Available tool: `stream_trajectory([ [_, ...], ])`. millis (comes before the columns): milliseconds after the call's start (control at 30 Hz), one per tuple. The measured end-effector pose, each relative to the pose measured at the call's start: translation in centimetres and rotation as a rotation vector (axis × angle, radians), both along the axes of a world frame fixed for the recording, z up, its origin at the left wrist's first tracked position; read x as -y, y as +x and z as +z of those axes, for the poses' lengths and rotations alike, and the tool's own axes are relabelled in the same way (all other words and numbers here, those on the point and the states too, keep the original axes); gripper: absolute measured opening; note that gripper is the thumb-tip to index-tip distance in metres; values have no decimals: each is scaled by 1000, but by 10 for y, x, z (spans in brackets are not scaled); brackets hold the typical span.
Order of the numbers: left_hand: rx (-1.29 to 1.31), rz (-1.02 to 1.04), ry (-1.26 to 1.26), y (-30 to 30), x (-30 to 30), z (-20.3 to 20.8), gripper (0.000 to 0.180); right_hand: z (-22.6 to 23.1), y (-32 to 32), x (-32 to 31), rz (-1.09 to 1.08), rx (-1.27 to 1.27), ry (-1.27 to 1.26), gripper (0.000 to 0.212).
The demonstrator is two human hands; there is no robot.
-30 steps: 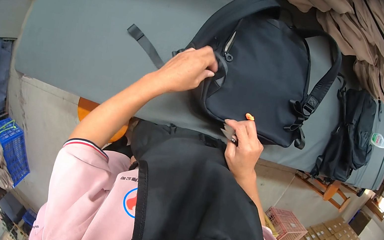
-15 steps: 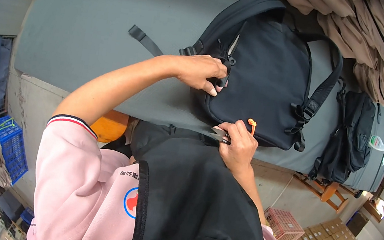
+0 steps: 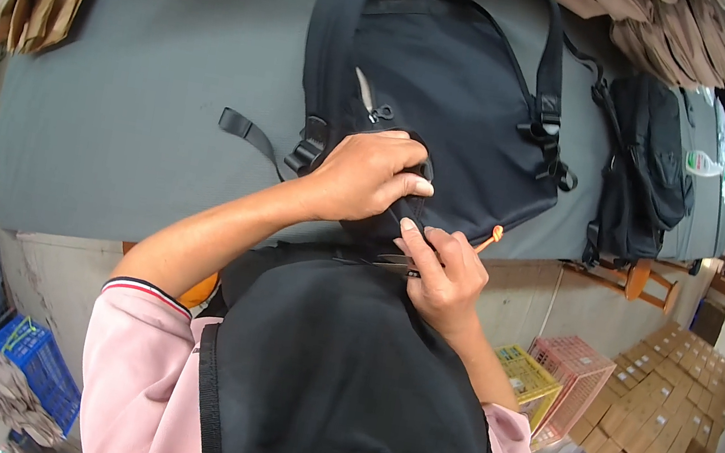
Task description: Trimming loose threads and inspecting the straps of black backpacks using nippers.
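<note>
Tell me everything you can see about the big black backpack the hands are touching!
The backpack is black, of woven fabric as it looks, and lies flat on the grey table. It has padded shoulder straps, buckles, a loose webbing strap end and a zipper with metal pulls. The left hand pinches its near edge; the right hand, holding a small orange-handled tool, touches the same spot.

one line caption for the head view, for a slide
Left hand grips black backpack on grey table; right hand holds small orange-tipped tool.
</note>
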State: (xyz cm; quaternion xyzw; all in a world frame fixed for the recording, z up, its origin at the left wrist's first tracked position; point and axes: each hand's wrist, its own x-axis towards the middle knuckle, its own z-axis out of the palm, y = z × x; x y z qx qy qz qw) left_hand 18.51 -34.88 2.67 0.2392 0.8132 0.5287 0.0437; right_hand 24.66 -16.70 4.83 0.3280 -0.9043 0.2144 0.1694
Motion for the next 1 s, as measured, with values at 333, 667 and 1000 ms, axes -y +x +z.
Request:
stream_trajectory([
  [333,598,210,478,-3,-20,-11,33,-17,-8,-16,-13,-99,-114,35],
  [667,545,313,422,0,-3,4,27,-30,-11,-6,-5,14,-124,45],
  [1000,637,688,1596,37,39,-22,31,-16,-21,37,108,642,-436,50],
])
